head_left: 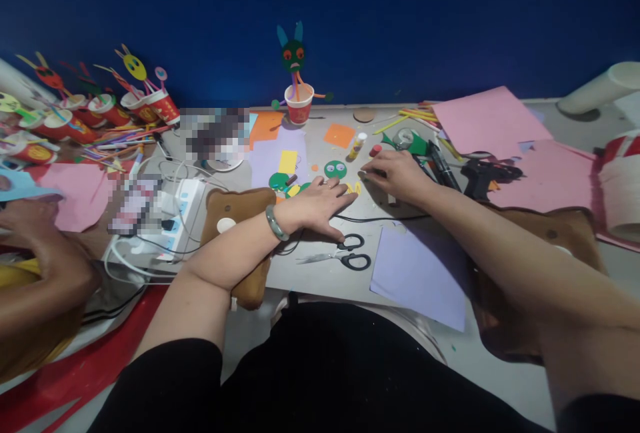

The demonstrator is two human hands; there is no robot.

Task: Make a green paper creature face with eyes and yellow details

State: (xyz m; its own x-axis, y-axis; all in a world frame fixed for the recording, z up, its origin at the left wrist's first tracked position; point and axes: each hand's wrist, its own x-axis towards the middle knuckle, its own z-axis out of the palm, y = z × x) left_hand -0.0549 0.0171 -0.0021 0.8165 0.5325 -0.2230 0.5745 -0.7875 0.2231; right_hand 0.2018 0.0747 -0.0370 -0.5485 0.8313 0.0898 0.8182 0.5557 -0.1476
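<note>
My left hand [323,206] lies palm down on the table with its fingers spread, beside a small yellow zigzag piece [354,188]. My right hand [395,176] is just to the right, thumb and fingertips pinched together low over the tabletop; whatever is between them is too small to name. Just beyond the hands is a green paper disc [335,169] with two eyes. A glue stick [357,146] stands behind it, and a red cap [375,150] shows beside my right hand. Black-handled scissors [345,256] lie open below my left hand.
A paper cup [299,105] bearing a green-headed figure stands at the back. A purple sheet [420,276] lies in front, pink sheets [495,123] at right. A power strip [180,220] with cables is at left, near another person's arm [50,266] and several decorated cups.
</note>
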